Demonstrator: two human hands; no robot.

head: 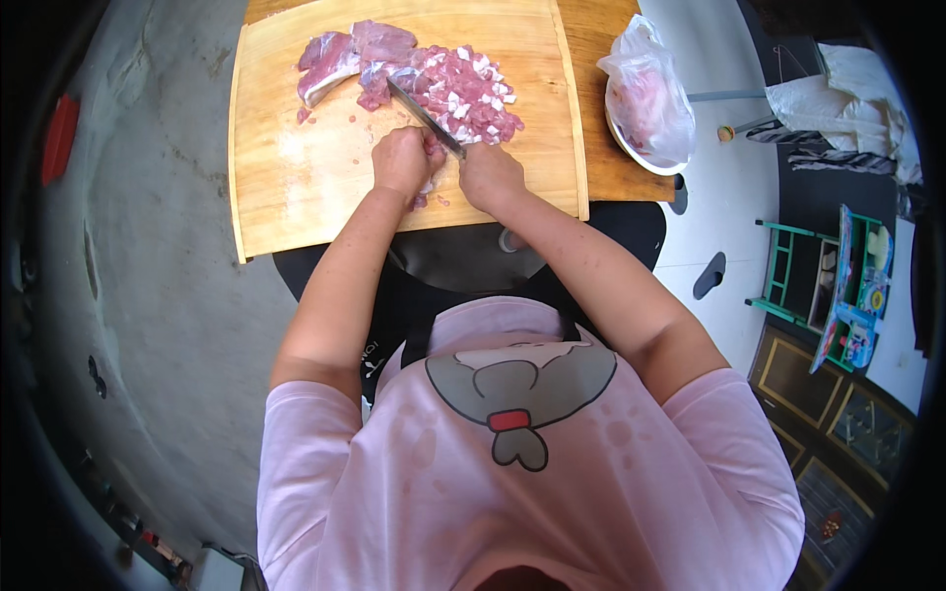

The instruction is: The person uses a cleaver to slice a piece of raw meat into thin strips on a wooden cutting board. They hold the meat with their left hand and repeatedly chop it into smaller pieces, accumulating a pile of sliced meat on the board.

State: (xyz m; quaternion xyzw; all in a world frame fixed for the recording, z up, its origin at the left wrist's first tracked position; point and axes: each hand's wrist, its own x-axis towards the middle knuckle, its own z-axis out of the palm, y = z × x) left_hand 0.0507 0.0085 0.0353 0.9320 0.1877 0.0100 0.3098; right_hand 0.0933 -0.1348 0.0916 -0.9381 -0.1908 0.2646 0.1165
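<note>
My right hand (491,177) grips the handle of a kitchen knife (425,114), its blade slanting up and left across the wooden cutting board (281,196). Curled fingers bring my left hand (403,159) close beside the blade's lower part; what lies under them is hidden. A few small meat bits (420,201) show just below that hand. Past the knife, diced raw meat with white fat cubes (473,92) forms a pile. Larger uncut pieces of raw meat (332,63) lie left of it, touching the pile, and the blade's tip overlaps their lower edge.
Right of the board, a white bowl (650,164) holds a clear plastic bag (650,96) with pinkish contents, near the edge of the wooden table (621,185). A black stool (458,262) stands below the board. Slippers (709,275) and a green-framed rack (783,270) are farther right.
</note>
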